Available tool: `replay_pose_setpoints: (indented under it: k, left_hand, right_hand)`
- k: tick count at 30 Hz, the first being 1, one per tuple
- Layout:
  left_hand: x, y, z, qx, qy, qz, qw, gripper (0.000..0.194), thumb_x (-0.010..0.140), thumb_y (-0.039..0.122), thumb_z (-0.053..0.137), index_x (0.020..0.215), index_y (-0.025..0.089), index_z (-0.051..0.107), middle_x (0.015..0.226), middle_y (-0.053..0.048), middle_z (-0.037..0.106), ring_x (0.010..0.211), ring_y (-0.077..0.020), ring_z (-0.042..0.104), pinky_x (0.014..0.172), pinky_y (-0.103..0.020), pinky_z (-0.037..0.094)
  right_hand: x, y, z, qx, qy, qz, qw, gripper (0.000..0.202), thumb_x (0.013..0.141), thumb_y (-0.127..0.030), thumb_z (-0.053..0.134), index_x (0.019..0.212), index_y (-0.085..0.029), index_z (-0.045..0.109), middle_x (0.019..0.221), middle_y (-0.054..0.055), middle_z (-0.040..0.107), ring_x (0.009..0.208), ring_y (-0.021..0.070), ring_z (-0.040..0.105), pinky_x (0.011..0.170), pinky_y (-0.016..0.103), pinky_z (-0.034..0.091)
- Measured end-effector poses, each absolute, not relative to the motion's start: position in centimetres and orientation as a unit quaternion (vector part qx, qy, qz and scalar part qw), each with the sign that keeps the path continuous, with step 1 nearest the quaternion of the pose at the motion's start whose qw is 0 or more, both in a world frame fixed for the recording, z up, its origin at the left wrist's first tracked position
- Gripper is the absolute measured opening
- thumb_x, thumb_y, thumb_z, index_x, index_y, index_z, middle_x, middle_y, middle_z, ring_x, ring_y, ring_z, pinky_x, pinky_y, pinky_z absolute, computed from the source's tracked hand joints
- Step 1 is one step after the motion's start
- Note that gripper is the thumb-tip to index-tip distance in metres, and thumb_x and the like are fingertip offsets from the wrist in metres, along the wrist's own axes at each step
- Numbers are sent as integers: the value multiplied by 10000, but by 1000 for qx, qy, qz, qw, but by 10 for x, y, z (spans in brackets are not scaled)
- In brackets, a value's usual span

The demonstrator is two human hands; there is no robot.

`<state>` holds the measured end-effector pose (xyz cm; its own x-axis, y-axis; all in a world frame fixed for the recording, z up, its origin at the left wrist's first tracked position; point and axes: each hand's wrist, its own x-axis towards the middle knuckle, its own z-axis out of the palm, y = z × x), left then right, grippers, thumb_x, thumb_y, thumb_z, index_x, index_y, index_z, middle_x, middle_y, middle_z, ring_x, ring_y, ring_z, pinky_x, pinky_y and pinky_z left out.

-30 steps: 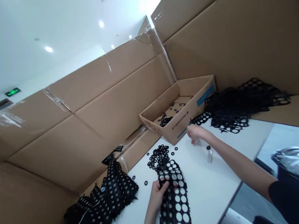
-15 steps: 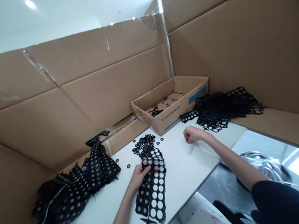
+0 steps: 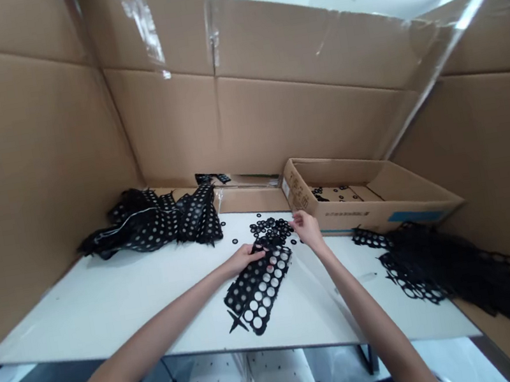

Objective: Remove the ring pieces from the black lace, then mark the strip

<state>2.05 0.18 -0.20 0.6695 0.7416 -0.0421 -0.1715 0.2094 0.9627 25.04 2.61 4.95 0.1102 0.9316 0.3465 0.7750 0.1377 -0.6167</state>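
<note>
In the head view, my left hand (image 3: 245,257) is closed on the upper end of a black perforated sheet (image 3: 240,294). The sheet lies slanted on the white table, with one part full of round openings and the other part dotted with paler discs. Just beyond it sits a loose pile of small black rings (image 3: 271,230). My right hand (image 3: 306,228) is at the right edge of that pile, its fingertips pinched together. Whatever those fingers hold is too small to make out.
A low cardboard box (image 3: 350,213) with scattered rings inside stands at the back right. Dotted black sheets (image 3: 153,223) are heaped at the left. Punched-out black sheets (image 3: 460,262) form a pile at the right. Tall cardboard walls (image 3: 299,100) enclose the white table (image 3: 108,304).
My right hand has moved left from the bare table to the ring pile. My left hand keeps its hold on the sheet. The view has turned left and tilted.
</note>
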Motion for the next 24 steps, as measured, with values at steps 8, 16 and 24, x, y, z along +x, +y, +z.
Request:
replay_pose_setpoints:
  k: [8, 16, 24]
  left_hand:
    - [18, 6, -10, 524, 233, 349, 741, 294, 633, 290, 756, 843, 109, 661, 806, -61, 698, 727, -170, 629, 717, -268, 454]
    - [17, 8, -7, 518, 272, 369, 722, 378, 623, 265, 756, 962, 131, 655, 932, -65, 690, 841, -180, 620, 786, -273, 438]
    - [22, 5, -7, 526, 332, 374, 688, 305, 637, 345, 738, 811, 108, 661, 812, -57, 703, 729, -181, 616, 738, -297, 444]
  right_hand:
    - [195, -16, 31, -406, -844, 86, 338, 158, 829, -358, 553, 803, -204, 577, 768, 61, 610, 734, 198, 565, 646, 303, 452]
    - [214, -6, 26, -409, -818, 212, 345, 224, 761, -291, 656, 954, -193, 599, 874, 54, 663, 734, 178, 604, 652, 293, 496]
    - [204, -16, 29, -432, -807, 54, 399, 130, 799, -230, 595, 926, -205, 592, 975, 102, 586, 934, 252, 527, 801, 408, 463]
